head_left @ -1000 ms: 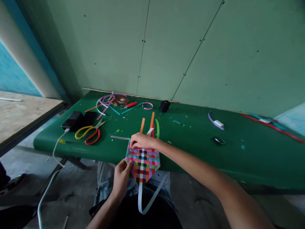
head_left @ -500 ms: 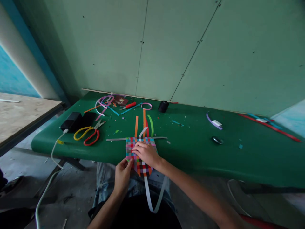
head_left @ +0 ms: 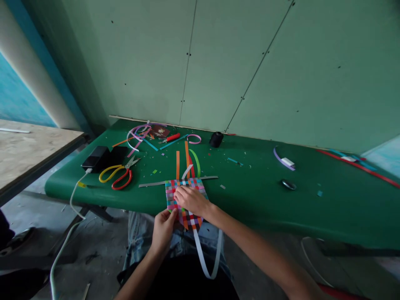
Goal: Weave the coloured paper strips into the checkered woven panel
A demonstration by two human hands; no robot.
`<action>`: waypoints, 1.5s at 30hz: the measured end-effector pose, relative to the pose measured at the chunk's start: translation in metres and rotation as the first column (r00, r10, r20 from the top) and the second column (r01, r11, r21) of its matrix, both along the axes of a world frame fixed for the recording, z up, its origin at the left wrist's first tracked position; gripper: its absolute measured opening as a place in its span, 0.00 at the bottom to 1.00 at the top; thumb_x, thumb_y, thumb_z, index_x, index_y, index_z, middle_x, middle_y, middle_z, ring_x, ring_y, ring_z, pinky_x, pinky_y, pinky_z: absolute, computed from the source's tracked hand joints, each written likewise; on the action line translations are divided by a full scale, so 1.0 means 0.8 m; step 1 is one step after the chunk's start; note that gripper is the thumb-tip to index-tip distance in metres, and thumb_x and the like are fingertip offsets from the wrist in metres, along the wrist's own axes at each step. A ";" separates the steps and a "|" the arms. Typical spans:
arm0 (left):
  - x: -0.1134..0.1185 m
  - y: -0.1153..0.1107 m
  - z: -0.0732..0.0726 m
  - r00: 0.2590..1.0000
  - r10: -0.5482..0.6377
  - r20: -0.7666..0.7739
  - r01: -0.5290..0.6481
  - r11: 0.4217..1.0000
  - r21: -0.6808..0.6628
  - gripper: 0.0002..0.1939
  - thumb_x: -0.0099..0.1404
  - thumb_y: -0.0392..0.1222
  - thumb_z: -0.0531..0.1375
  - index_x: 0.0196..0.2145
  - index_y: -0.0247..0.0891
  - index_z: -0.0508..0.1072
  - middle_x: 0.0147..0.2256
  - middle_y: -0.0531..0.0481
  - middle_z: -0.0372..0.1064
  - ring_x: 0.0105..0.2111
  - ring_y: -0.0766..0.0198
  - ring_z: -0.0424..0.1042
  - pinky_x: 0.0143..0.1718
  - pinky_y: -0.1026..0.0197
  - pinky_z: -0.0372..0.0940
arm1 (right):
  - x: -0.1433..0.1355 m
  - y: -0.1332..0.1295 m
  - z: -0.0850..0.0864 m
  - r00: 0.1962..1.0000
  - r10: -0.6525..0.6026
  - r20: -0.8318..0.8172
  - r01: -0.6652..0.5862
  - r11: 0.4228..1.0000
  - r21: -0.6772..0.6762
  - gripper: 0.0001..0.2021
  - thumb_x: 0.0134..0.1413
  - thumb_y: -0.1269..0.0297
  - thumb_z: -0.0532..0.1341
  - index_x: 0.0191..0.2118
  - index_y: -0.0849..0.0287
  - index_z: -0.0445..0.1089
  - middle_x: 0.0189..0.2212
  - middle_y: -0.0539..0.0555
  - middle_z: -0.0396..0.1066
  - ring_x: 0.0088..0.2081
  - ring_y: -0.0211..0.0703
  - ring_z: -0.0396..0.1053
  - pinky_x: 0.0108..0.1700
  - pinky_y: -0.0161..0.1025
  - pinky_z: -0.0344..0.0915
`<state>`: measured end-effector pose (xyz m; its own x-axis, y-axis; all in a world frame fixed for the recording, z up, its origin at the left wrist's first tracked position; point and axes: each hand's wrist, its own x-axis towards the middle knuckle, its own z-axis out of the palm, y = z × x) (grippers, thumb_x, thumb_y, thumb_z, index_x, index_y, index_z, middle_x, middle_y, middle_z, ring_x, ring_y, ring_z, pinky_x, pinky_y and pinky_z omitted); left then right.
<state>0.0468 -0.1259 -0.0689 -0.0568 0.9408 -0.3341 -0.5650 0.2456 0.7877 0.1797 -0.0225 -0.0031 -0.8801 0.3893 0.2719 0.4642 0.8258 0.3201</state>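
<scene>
Weave (head_left: 189,219): many-coloured checkered piece, which I see at the near edge of the table (head_left: 265,204), its lower end out over the jeans (head_left: 136,239).
Left hand (head_left: 164,225): my grip here pinches the weave's lower left edge between thumb and fingers.
Right hand (head_left: 191,201): laid over the weave with fingers bent and their tips on its face; I cannot tell whether this grip pinches anything beneath.
Loose ends: from the far edge I make out orange strips (head_left: 178,164), a red strip (head_left: 192,168), a green strip (head_left: 196,161) and a short white strip (head_left: 187,171); a grey strip (head_left: 151,184) sticks out to either side.
Band: a white band (head_left: 200,256) loops down from the lower end in front of the jeans.
Scissors (head_left: 125,171): yellow and red handles, blades slightly apart, lying well left of the weave near a black box (head_left: 96,156) with a white cable (head_left: 73,204).
Spool (head_left: 216,139): black, near the wall (head_left: 218,62).
Cutter (head_left: 173,137): red-handled, beside coiled strips (head_left: 136,132).
Right side: I see a curved purple strip (head_left: 279,159) and a dark oval object (head_left: 288,184).
</scene>
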 end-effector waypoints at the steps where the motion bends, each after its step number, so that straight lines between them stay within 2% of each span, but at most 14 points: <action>1: 0.001 0.000 0.001 1.000 0.003 0.007 -0.003 1.000 0.000 0.25 0.55 0.59 0.75 0.35 0.32 0.80 0.26 0.49 0.76 0.22 0.66 0.72 0.26 0.64 0.70 | -0.001 0.002 -0.001 1.000 0.011 -0.003 -0.011 1.000 0.011 0.12 0.71 0.75 0.56 0.37 0.63 0.74 0.36 0.57 0.75 0.39 0.45 0.73 0.37 0.40 0.67; 4: 0.004 -0.001 0.007 1.000 0.025 0.015 -0.025 1.000 -0.012 0.24 0.54 0.58 0.75 0.35 0.32 0.81 0.27 0.49 0.77 0.23 0.67 0.73 0.27 0.65 0.71 | -0.001 0.005 -0.004 0.999 0.036 -0.017 -0.036 0.999 -0.008 0.12 0.72 0.75 0.55 0.36 0.62 0.73 0.35 0.56 0.75 0.39 0.45 0.72 0.38 0.40 0.67; 8: 0.004 -0.002 0.014 1.000 0.031 0.004 -0.031 0.999 -0.021 0.24 0.54 0.57 0.76 0.33 0.32 0.80 0.25 0.50 0.76 0.21 0.69 0.71 0.24 0.68 0.67 | 0.000 0.003 -0.007 0.997 0.006 -0.080 -0.016 0.992 -0.123 0.11 0.72 0.73 0.55 0.37 0.62 0.72 0.37 0.57 0.75 0.39 0.45 0.72 0.38 0.40 0.67; 11: 0.002 -0.001 0.015 1.000 0.018 0.023 -0.018 1.000 -0.026 0.24 0.53 0.57 0.76 0.32 0.32 0.80 0.23 0.51 0.74 0.20 0.70 0.70 0.23 0.69 0.65 | 0.003 -0.001 -0.008 0.995 0.012 -0.102 -0.032 0.981 -0.191 0.10 0.71 0.74 0.55 0.37 0.60 0.72 0.37 0.57 0.75 0.40 0.46 0.72 0.40 0.41 0.68; 18: 0.003 0.001 0.013 1.000 0.006 0.027 -0.006 1.000 -0.005 0.24 0.54 0.57 0.76 0.32 0.32 0.80 0.24 0.51 0.75 0.21 0.69 0.71 0.25 0.67 0.68 | 0.011 -0.004 -0.008 0.992 0.072 -0.107 -0.095 0.968 -0.234 0.12 0.71 0.74 0.53 0.38 0.60 0.72 0.37 0.58 0.75 0.42 0.47 0.73 0.44 0.42 0.71; 21: 0.001 0.001 0.014 1.000 0.002 0.019 -0.002 1.000 -0.023 0.24 0.53 0.58 0.76 0.33 0.33 0.79 0.24 0.51 0.74 0.21 0.68 0.71 0.26 0.66 0.69 | 0.016 -0.002 -0.002 0.984 0.039 -0.175 -0.098 0.933 -0.346 0.09 0.72 0.72 0.55 0.40 0.60 0.72 0.39 0.57 0.75 0.43 0.46 0.74 0.47 0.43 0.72; 23: -0.002 0.001 0.014 1.000 -0.008 0.018 0.008 1.000 -0.023 0.25 0.53 0.58 0.76 0.34 0.33 0.79 0.24 0.52 0.74 0.20 0.67 0.71 0.26 0.64 0.70 | 0.019 0.000 0.003 0.973 0.009 -0.231 -0.111 0.896 -0.430 0.06 0.72 0.66 0.59 0.46 0.60 0.73 0.45 0.58 0.76 0.47 0.47 0.75 0.51 0.44 0.73; 24: -0.004 0.001 0.014 1.000 -0.014 0.014 0.014 1.000 -0.024 0.25 0.53 0.59 0.76 0.35 0.33 0.79 0.24 0.52 0.73 0.21 0.67 0.72 0.26 0.64 0.70 | 0.019 0.002 0.006 0.966 -0.012 -0.257 -0.111 0.882 -0.458 0.08 0.72 0.64 0.60 0.50 0.60 0.73 0.48 0.59 0.75 0.49 0.47 0.75 0.52 0.44 0.73; 27: -0.010 0.001 0.014 0.999 -0.033 -0.018 0.032 0.999 -0.033 0.26 0.54 0.59 0.75 0.37 0.32 0.80 0.26 0.48 0.76 0.23 0.64 0.75 0.29 0.61 0.73 | 0.017 0.007 0.008 0.956 -0.067 -0.286 -0.073 0.888 -0.453 0.14 0.74 0.67 0.57 0.59 0.60 0.71 0.56 0.61 0.73 0.56 0.48 0.73 0.57 0.47 0.73; 30: -0.014 0.000 0.016 0.998 -0.057 -0.038 0.056 0.998 -0.027 0.28 0.55 0.60 0.74 0.41 0.33 0.80 0.31 0.44 0.80 0.26 0.60 0.78 0.31 0.59 0.75 | 0.012 0.010 0.005 0.969 -0.038 -0.243 -0.070 0.905 -0.421 0.17 0.72 0.75 0.54 0.60 0.62 0.72 0.57 0.61 0.73 0.57 0.50 0.71 0.61 0.50 0.71; 33: -0.017 0.000 0.016 0.997 -0.074 -0.022 0.074 0.997 -0.010 0.28 0.56 0.60 0.74 0.44 0.33 0.80 0.32 0.44 0.80 0.26 0.59 0.79 0.30 0.59 0.74 | 0.009 0.010 0.004 0.972 -0.044 -0.233 -0.066 0.893 -0.446 0.19 0.70 0.78 0.54 0.59 0.60 0.74 0.57 0.61 0.73 0.57 0.50 0.71 0.60 0.51 0.71; 37: -0.019 0.001 0.015 0.998 -0.047 -0.045 0.048 0.998 0.027 0.27 0.56 0.59 0.74 0.42 0.34 0.81 0.31 0.46 0.79 0.26 0.61 0.76 0.30 0.61 0.72 | 0.007 0.007 0.005 0.958 -0.088 -0.275 -0.058 0.875 -0.481 0.17 0.70 0.76 0.55 0.57 0.59 0.75 0.55 0.60 0.74 0.56 0.49 0.71 0.60 0.51 0.71; 41: -0.017 0.000 0.012 0.993 0.008 -0.118 -0.001 0.998 0.064 0.25 0.57 0.59 0.73 0.41 0.35 0.81 0.31 0.47 0.78 0.30 0.61 0.75 0.33 0.63 0.69 | 0.009 -0.003 0.002 0.921 -0.136 -0.365 -0.077 0.855 -0.512 0.16 0.72 0.71 0.57 0.58 0.54 0.75 0.54 0.58 0.74 0.57 0.47 0.71 0.60 0.50 0.71; 45: -0.013 -0.002 0.009 0.983 0.074 -0.168 -0.060 0.994 0.088 0.24 0.58 0.60 0.72 0.39 0.35 0.81 0.28 0.49 0.76 0.30 0.62 0.73 0.32 0.65 0.66 | 0.013 -0.012 0.004 0.920 -0.148 -0.363 -0.079 0.837 -0.542 0.17 0.73 0.70 0.57 0.60 0.51 0.75 0.53 0.57 0.74 0.57 0.47 0.71 0.60 0.49 0.71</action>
<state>0.0362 -0.1275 -0.0621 -0.1698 0.9569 -0.2357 -0.4338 0.1421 0.8897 0.1903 -0.0323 0.0003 -0.7357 0.5996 0.3150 0.4849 0.7910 -0.3732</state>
